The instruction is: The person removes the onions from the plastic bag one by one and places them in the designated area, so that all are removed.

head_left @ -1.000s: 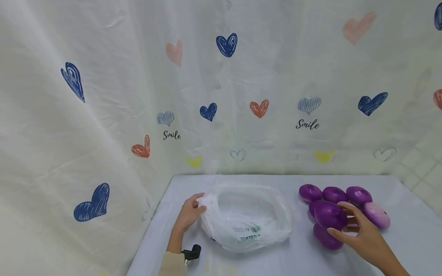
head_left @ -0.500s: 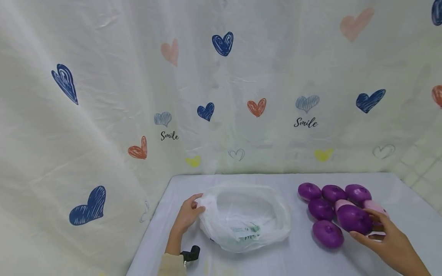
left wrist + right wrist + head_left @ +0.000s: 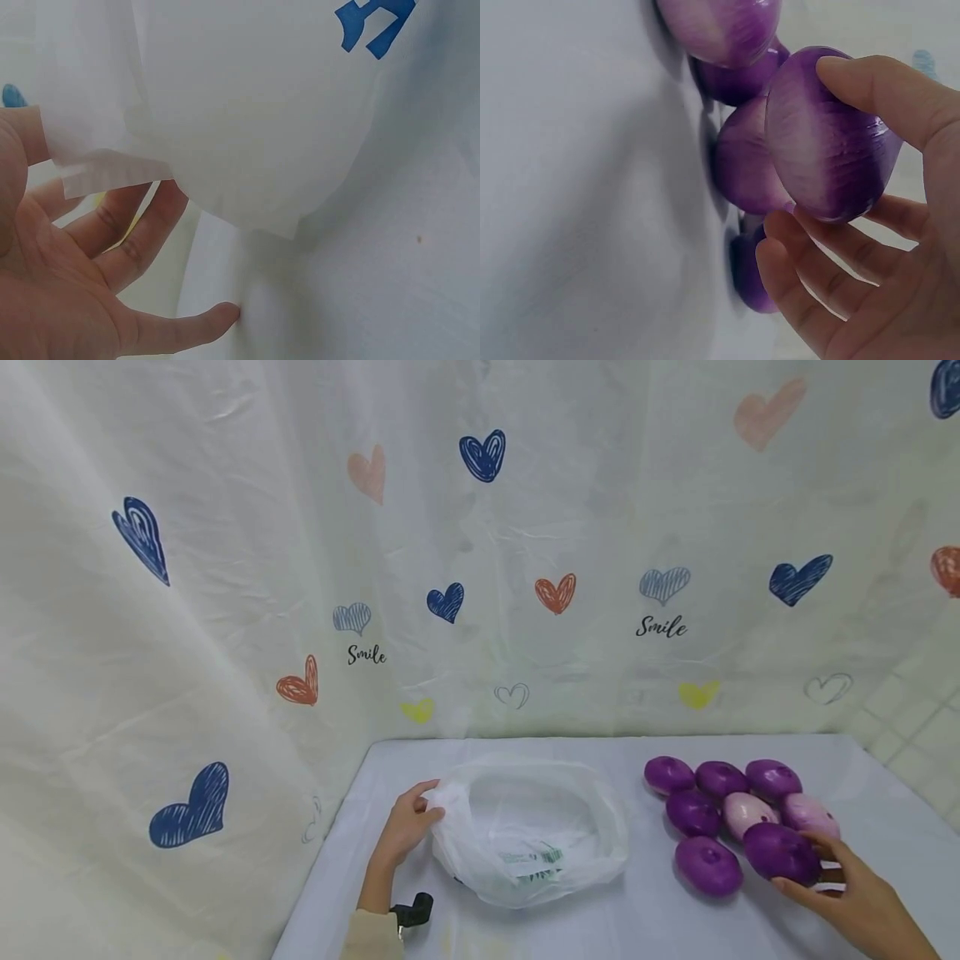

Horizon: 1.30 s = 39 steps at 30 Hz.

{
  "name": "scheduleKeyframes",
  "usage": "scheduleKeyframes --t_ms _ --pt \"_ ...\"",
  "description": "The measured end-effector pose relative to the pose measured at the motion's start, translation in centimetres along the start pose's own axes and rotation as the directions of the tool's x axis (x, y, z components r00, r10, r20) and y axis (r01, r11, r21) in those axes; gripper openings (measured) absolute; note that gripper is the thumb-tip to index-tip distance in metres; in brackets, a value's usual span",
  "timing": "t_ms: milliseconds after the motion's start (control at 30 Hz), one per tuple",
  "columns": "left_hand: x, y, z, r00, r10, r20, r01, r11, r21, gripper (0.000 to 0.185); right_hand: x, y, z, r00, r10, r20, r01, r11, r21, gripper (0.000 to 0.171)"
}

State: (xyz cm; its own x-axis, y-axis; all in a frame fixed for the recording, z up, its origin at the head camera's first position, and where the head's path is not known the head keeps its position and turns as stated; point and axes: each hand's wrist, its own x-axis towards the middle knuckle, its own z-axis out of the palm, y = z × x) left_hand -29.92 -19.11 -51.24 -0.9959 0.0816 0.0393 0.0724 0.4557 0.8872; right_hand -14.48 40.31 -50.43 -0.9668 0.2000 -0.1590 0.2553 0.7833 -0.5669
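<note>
My left hand (image 3: 405, 828) pinches the left rim of a white plastic bag (image 3: 459, 852), which stands with its mouth spread wide. In the left wrist view the bag (image 3: 247, 112) hangs between thumb and index finger, the other fingers extended below it. On the right, my right hand (image 3: 857, 883) grips a purple onion (image 3: 782, 854) at the near right of an onion group. Up close in the right wrist view, thumb and fingers hold this onion (image 3: 832, 142) from its side, beside other onions. A separate purple onion (image 3: 708, 866) lies just left of it.
Behind the held onion sit several more purple onions (image 3: 693, 812) and two paler ones (image 3: 748, 814), packed in rows on the white table (image 3: 570, 927). A black device (image 3: 414, 910) is strapped at the left wrist. A heart-print curtain (image 3: 600, 527) hangs behind the table.
My right hand has carried the purple onion rightward, from above the group's left side down to its near right, uncovering the paler onion. The left hand keeps its hold on the bag.
</note>
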Motion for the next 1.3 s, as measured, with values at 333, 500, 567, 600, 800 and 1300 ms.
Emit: scheduleKeyframes --t_ms 333,500,567,600,800,1300 --pt "-0.1 0.1 -0.1 1.0 0.0 0.001 0.0 1.0 -0.004 0.051 0.1 1.3 0.3 0.997 -0.038 0.066 0.039 0.999 -0.026 0.104" --pt "0.0 0.1 -0.1 1.0 0.006 -0.001 -0.006 1.0 -0.008 0.051 0.2 1.7 0.3 0.994 -0.005 0.113 0.009 0.999 -0.033 0.104" --pt "0.0 0.1 -0.1 1.0 0.005 -0.003 -0.005 1.0 -0.009 0.051 0.3 1.9 0.4 0.992 -0.008 0.127 0.012 0.999 -0.032 0.102" --pt "0.0 0.1 -0.1 1.0 0.008 -0.002 -0.008 1.0 -0.009 0.051 0.4 1.9 0.4 0.991 -0.009 0.134 0.013 1.0 -0.028 0.101" --pt "-0.1 0.2 -0.1 1.0 0.0 -0.002 0.0 1.0 -0.011 0.051 0.6 2.3 0.7 0.986 -0.004 0.166 0.008 1.0 -0.019 0.099" --pt "-0.1 0.0 -0.2 1.0 -0.011 -0.01 0.011 1.0 -0.014 0.052 1.8 3.8 1.3 0.978 -0.003 0.208 -0.005 0.999 0.036 0.104"
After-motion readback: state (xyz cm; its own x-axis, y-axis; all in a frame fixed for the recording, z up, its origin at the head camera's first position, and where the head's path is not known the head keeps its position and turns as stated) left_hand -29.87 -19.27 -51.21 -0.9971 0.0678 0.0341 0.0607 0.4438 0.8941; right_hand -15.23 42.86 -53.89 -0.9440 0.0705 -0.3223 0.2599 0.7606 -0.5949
